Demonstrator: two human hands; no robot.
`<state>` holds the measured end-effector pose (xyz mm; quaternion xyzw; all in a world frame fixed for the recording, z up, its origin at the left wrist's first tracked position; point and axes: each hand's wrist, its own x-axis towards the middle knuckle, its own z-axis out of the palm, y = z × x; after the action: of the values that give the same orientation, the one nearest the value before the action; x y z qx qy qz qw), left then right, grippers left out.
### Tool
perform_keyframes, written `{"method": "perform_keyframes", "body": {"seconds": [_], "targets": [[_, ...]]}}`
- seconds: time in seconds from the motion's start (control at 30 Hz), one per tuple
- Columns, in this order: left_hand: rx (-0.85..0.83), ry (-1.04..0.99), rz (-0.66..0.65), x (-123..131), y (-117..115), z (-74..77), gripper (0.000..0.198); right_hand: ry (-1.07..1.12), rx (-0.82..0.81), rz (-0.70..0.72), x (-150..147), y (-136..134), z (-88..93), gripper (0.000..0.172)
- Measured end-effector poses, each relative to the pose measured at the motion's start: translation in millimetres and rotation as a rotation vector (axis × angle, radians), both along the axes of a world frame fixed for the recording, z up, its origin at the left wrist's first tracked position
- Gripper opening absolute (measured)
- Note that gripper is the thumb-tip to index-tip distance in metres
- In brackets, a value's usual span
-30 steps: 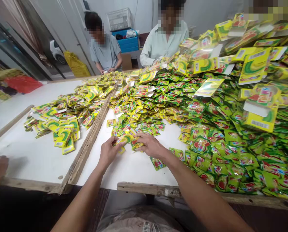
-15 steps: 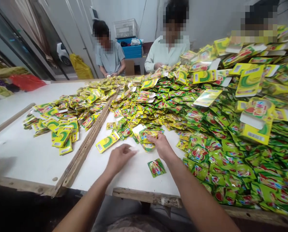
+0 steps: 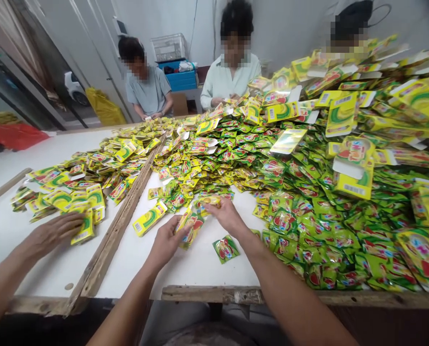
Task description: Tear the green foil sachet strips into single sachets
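My left hand (image 3: 169, 240) grips a green and yellow box (image 3: 190, 228) with red fruit printed on it, above the white table. Just right of it, my right hand (image 3: 226, 216) pinches a yellow packet (image 3: 207, 203) close to the upper end of that box. A single green packet (image 3: 225, 249) lies flat on the table below my right wrist. To the left of my left hand rests a yellow box (image 3: 150, 218). Beyond my hands spreads a big heap of green packets (image 3: 286, 221), with yellow boxes on top at the right.
A wooden strip (image 3: 122, 223) divides the tabletop. Left of it, another person's hand (image 3: 61, 228) touches a yellow box beside a pile of boxes (image 3: 61, 175). Two people sit across the table, and a third head shows behind the heap. A wooden edge (image 3: 214, 293) runs along the front.
My left hand now holds a box, where it held none before. My right hand remains on a packet. Another person's hand has reached in from the left. The view has shifted to the right.
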<state>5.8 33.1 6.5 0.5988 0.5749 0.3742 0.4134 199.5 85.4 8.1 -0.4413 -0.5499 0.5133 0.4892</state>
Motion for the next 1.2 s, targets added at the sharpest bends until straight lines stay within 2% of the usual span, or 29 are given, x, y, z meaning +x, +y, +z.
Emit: {"method": "perform_keyframes", "body": {"seconds": [0.07,0.17,0.27,0.47,0.53,0.67,0.73,0.87,0.93,1.03,1.1,1.2], "targets": [[-0.048,-0.087,-0.046,1.5,-1.9,0.8,0.035,-0.177,0.019,0.085,2.4,-2.6,3.4,0.032],[-0.121,-0.17,-0.066,1.2,-3.7,-0.8,0.034,-0.411,0.063,0.095,7.0,-4.4,6.8,0.031],[-0.113,-0.184,-0.039,-1.2,-4.4,-2.1,0.034,-0.527,0.07,0.112,9.9,-3.3,6.7,0.031],[-0.102,-0.134,-0.039,1.7,-3.7,-1.5,0.033,-0.587,0.196,0.179,4.6,-3.4,3.0,0.011],[-0.122,-0.137,-0.047,3.8,-3.3,-2.5,0.034,-0.598,0.235,0.207,0.7,-4.8,1.5,0.009],[-0.135,-0.185,-0.013,6.3,-1.5,-3.4,0.036,-0.506,0.141,0.144,-5.6,-7.6,0.8,0.005],[-0.147,-0.193,-0.005,7.1,0.3,-2.1,0.041,-0.424,0.088,0.116,-6.7,-9.0,2.8,0.007],[-0.235,-0.305,0.022,6.8,4.0,0.7,0.054,-0.264,0.089,0.162,-5.4,-11.4,7.8,0.018],[-0.268,-0.362,0.04,5.6,4.3,0.4,0.055,-0.309,0.116,0.082,-4.9,-11.8,8.3,0.017],[-0.283,-0.409,0.045,4.0,3.1,-2.2,0.052,-0.477,0.195,-0.016,-7.0,-12.3,5.8,0.004],[-0.284,-0.428,0.054,3.4,2.5,-4.2,0.05,-0.503,0.196,0.023,-9.2,-12.8,3.3,0.001],[-0.294,-0.452,0.076,2.6,2.6,-5.7,0.048,-0.419,0.139,0.125,-11.9,-13.9,0.7,0.012]]}}
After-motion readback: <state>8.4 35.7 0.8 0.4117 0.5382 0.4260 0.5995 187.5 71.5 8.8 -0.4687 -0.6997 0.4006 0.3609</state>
